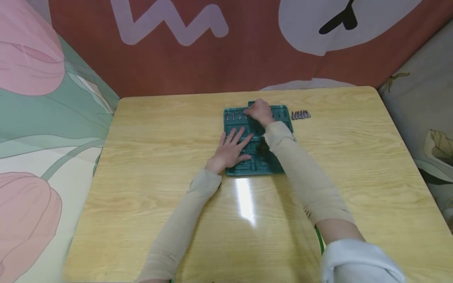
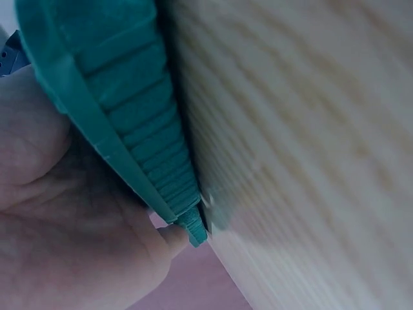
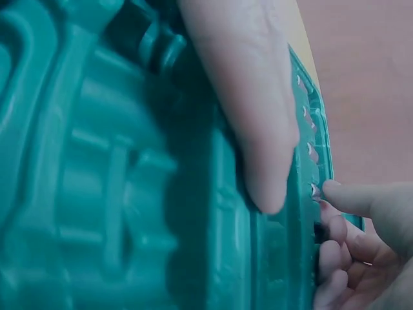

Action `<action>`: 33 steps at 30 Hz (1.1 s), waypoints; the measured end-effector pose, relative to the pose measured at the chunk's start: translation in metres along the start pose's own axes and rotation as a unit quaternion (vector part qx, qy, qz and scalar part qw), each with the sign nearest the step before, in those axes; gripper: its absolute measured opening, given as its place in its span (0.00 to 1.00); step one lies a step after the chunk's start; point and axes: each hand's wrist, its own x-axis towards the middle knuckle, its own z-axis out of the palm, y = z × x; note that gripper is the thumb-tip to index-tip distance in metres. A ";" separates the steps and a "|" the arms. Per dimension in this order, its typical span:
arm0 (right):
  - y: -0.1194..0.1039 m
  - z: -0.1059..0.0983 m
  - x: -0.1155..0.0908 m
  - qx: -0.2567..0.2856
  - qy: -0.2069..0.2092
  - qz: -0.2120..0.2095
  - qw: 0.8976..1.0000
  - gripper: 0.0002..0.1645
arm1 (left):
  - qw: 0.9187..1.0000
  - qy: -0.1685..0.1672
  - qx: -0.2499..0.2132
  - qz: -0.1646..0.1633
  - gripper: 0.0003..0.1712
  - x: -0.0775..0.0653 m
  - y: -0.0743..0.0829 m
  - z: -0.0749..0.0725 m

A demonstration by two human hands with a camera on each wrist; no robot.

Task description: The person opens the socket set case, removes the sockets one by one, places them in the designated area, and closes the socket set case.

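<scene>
A green molded tool tray (image 1: pixel 244 171) with many shaped recesses lies on the wooden table. My left hand (image 1: pixel 230 151) rests flat on its left part with fingers spread; in the left wrist view, the palm (image 2: pixel 71 252) is against the tray's rim (image 2: pixel 110 145). Over the far edge, my right hand (image 1: pixel 260 112) has its fingers curled. Its thumb (image 3: pixel 352 197) and fingertips pinch a small metal bit (image 3: pixel 315 190) at one slot of the top row. More small bits (image 1: pixel 233 116) stand in the slots to the left. One left finger (image 3: pixel 258 129) also crosses the right wrist view.
Several small metal bits (image 1: pixel 301 114) lie in a row on the table (image 1: pixel 159 157) just right of the tray. Behind the table's far edge hangs a red printed cloth (image 1: pixel 177 67); floral cloth (image 1: pixel 53 137) hangs at the left.
</scene>
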 end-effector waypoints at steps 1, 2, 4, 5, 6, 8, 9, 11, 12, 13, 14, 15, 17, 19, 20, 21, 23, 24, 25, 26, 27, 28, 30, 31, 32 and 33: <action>0.000 0.001 -0.001 0.004 0.002 0.003 1.000 0.17 | 1.000 0.001 0.000 0.001 0.43 0.000 0.000 0.000; 0.000 0.002 -0.001 0.009 0.002 0.005 1.000 0.17 | 1.000 0.001 0.000 0.000 0.44 -0.001 0.000 0.000; 0.001 0.002 -0.002 0.025 0.000 0.009 1.000 0.16 | 1.000 0.000 0.001 -0.001 0.44 -0.001 0.000 -0.001; 0.002 0.002 -0.002 0.030 -0.002 0.010 0.999 0.16 | 1.000 -0.001 0.002 -0.002 0.44 -0.001 0.001 -0.001; 0.003 0.002 -0.002 0.038 -0.003 0.013 0.999 0.17 | 1.000 -0.002 0.003 -0.002 0.44 -0.001 0.001 -0.001; 0.004 0.002 -0.002 0.056 -0.002 0.016 0.998 0.17 | 1.000 -0.004 0.004 -0.003 0.44 0.000 0.001 -0.001; 0.005 0.002 -0.002 0.066 0.000 0.016 0.998 0.17 | 1.000 -0.004 0.003 -0.003 0.44 0.000 0.001 0.000; 0.005 0.002 -0.002 0.085 0.006 0.016 0.996 0.16 | 1.000 -0.002 0.001 -0.002 0.44 0.000 0.000 0.000; 0.005 0.002 -0.003 0.096 0.009 0.017 0.995 0.16 | 1.000 -0.002 0.000 -0.002 0.44 0.000 0.000 0.000; 0.005 0.002 -0.003 0.104 0.012 0.018 0.994 0.15 | 1.000 -0.001 -0.001 -0.001 0.44 0.000 0.000 0.000; 0.004 0.002 -0.004 0.110 0.014 0.020 0.994 0.15 | 1.000 0.001 -0.001 -0.001 0.44 0.000 0.000 0.000; 0.003 0.002 -0.004 0.114 0.017 0.023 0.993 0.15 | 1.000 0.003 -0.002 -0.001 0.44 0.000 0.000 0.000; 0.002 0.002 -0.004 0.114 0.021 0.030 0.993 0.15 | 1.000 0.005 -0.002 0.000 0.43 -0.001 0.000 0.000; 0.001 0.002 -0.003 0.116 0.030 0.038 0.992 0.15 | 1.000 0.008 -0.002 0.000 0.43 -0.001 0.000 -0.001; 0.001 0.002 -0.002 0.131 0.035 0.041 0.990 0.15 | 1.000 0.010 -0.002 0.000 0.43 -0.001 0.000 -0.001; 0.001 0.002 -0.001 0.145 0.040 0.045 0.988 0.15 | 1.000 0.012 -0.002 0.002 0.43 -0.001 0.000 -0.002; 0.002 0.001 0.001 0.183 0.047 0.048 0.981 0.15 | 1.000 0.019 0.000 0.006 0.43 -0.002 0.000 -0.003; 0.003 0.000 0.001 0.204 0.048 0.050 0.977 0.15 | 1.000 0.022 0.002 0.008 0.43 -0.002 0.000 -0.003; 0.004 -0.002 0.001 0.223 0.045 0.049 0.973 0.15 | 1.000 0.026 0.004 0.009 0.43 -0.003 0.000 -0.003; 0.005 -0.003 0.001 0.238 0.042 0.048 0.969 0.15 | 0.999 0.029 0.007 0.010 0.43 -0.003 0.000 -0.004; 0.006 -0.004 0.001 0.241 0.036 0.047 0.969 0.16 | 0.999 0.033 0.009 0.011 0.43 -0.004 0.000 -0.005; 0.007 -0.006 0.000 0.245 0.028 0.044 0.968 0.16 | 0.999 0.035 0.012 0.011 0.42 -0.004 0.000 -0.006; 0.008 -0.008 -0.002 0.246 0.015 0.039 0.968 0.17 | 0.999 0.039 0.019 0.010 0.42 -0.005 0.000 -0.007; 0.009 -0.009 -0.002 0.247 0.011 0.036 0.968 0.18 | 0.999 0.042 0.020 0.011 0.42 -0.006 0.000 -0.008; 0.010 -0.010 -0.002 0.245 0.006 0.035 0.969 0.18 | 0.999 0.044 0.022 0.011 0.42 -0.006 0.000 -0.008; 0.011 -0.010 -0.002 0.246 0.001 0.034 0.969 0.18 | 0.999 0.045 0.024 0.011 0.42 -0.006 0.000 -0.009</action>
